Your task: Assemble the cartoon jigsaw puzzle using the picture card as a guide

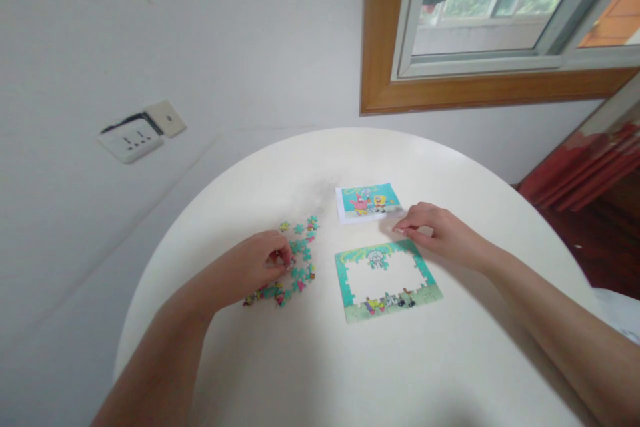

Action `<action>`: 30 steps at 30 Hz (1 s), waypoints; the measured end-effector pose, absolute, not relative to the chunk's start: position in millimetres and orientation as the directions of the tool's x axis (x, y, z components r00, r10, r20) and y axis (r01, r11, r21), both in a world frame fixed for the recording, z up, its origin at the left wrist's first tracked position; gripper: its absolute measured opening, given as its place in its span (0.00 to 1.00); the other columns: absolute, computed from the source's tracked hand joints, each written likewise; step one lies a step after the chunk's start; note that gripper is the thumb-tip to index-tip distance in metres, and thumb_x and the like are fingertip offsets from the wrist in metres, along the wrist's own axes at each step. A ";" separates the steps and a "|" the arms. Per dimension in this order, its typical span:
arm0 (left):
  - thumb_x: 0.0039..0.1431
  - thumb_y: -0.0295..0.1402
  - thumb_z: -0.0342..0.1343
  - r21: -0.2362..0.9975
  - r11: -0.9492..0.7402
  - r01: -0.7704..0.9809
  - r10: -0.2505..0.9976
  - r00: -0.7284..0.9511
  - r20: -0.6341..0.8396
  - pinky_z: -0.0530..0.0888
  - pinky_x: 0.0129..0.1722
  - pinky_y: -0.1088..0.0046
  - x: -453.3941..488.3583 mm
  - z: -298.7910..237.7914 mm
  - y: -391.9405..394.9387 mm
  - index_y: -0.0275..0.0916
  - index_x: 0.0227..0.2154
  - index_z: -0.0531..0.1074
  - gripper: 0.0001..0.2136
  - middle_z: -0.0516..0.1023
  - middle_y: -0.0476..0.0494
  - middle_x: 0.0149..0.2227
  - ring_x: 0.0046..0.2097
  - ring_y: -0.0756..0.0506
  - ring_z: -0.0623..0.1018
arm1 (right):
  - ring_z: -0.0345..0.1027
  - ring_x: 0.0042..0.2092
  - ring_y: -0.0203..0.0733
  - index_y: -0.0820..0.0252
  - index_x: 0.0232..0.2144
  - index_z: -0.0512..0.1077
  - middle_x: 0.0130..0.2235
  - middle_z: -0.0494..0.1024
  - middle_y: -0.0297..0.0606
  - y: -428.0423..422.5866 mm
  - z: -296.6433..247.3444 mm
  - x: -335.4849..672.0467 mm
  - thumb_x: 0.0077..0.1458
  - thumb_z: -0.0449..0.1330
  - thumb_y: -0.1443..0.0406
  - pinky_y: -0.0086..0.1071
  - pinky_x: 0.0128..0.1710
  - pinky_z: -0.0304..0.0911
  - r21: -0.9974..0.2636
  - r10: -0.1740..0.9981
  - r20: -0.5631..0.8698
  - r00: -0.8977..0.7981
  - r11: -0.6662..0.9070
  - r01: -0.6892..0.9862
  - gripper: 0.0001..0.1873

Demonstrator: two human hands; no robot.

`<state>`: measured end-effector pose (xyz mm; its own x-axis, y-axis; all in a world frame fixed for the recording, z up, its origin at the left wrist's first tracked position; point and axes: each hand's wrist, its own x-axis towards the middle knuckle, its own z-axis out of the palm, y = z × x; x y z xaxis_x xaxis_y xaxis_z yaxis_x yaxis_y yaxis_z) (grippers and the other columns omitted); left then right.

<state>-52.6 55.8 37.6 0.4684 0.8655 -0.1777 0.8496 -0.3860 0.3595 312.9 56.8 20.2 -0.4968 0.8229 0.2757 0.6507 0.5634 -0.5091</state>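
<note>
A small jigsaw puzzle (387, 278) lies on the round white table (350, 360), its border assembled and its middle bare. Left of it is a scatter of several loose pieces (295, 267), mostly teal. My left hand (255, 270) rests on that pile with fingers curled in a pinch over the pieces; what they grip is too small to make out. My right hand (433, 230) lies just above the puzzle's upper right corner, fingers bent and fingertips pressed on the table beside a cartoon reference picture (367, 201).
The table stands against a white wall with a socket plate (133, 137) at the left. A wood-framed window (490, 33) is at the upper right. Red fabric (590, 167) hangs at the right beyond the table's edge.
</note>
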 end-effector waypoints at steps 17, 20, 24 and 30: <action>0.52 0.35 0.52 0.405 -0.361 0.840 0.863 0.465 -0.195 0.69 0.43 0.69 -59.3 46.3 53.4 0.41 0.42 0.75 0.15 0.73 0.44 0.40 0.39 0.44 0.74 | 0.72 0.40 0.44 0.55 0.36 0.77 0.36 0.81 0.39 55.0 20.7 312.3 0.59 0.53 0.65 0.40 0.42 0.67 -0.524 0.835 0.267 -0.482 0.545 0.654 0.12; 0.52 0.34 0.52 0.408 -0.355 0.841 0.862 0.464 -0.205 0.69 0.41 0.69 -56.4 42.8 53.0 0.41 0.39 0.75 0.13 0.71 0.44 0.39 0.39 0.44 0.73 | 0.72 0.41 0.43 0.55 0.36 0.77 0.37 0.81 0.39 54.5 19.9 312.4 0.59 0.53 0.65 0.40 0.43 0.67 -0.524 0.837 0.259 -0.482 0.541 0.658 0.12; 0.52 0.34 0.51 0.390 -0.364 0.846 0.860 0.465 -0.208 0.68 0.40 0.69 -55.7 40.9 53.4 0.40 0.37 0.75 0.12 0.71 0.44 0.38 0.38 0.44 0.73 | 0.72 0.40 0.43 0.55 0.35 0.78 0.36 0.81 0.39 54.0 21.7 311.7 0.59 0.53 0.65 0.40 0.42 0.68 -0.523 0.840 0.259 -0.477 0.537 0.662 0.12; 0.50 0.33 0.52 0.378 -0.372 0.848 0.857 0.470 -0.212 0.68 0.38 0.68 -56.4 40.3 55.1 0.39 0.35 0.74 0.10 0.72 0.44 0.37 0.37 0.43 0.72 | 0.73 0.39 0.43 0.55 0.35 0.78 0.35 0.81 0.39 54.2 22.2 311.7 0.59 0.54 0.65 0.40 0.41 0.68 -0.520 0.839 0.266 -0.475 0.540 0.662 0.12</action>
<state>-56.4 55.1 40.3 0.4700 0.8568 -0.2119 0.8480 -0.3717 0.3779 311.7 54.2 22.2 -0.4755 0.8386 0.2658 0.6618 0.5400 -0.5200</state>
